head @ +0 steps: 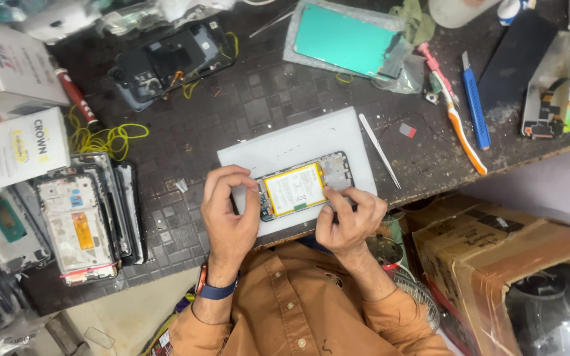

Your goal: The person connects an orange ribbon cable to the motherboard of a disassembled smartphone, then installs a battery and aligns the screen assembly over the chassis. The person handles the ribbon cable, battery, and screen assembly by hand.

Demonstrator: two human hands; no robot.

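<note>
Phone (305,188): back off, yellow battery exposed, flat on a white pad (278,148) at the counter (232,112) edge.
Left hand (227,211): grip curled on the phone's near end, steadying it.
Right hand (348,217): fingertips pinching its lower edge.
Tweezers (379,150): beside the pad, within reach.

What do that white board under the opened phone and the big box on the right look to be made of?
The white board looks like smooth, matt plastic, possibly laminate: flat, even, with no grain and crisp edges. The box is plainly brown corrugated cardboard, dull, creased and scuffed, with glossy tape along its top. The opened phone, held between left hand and right hand, shows a yellow-wrapped battery.
</note>
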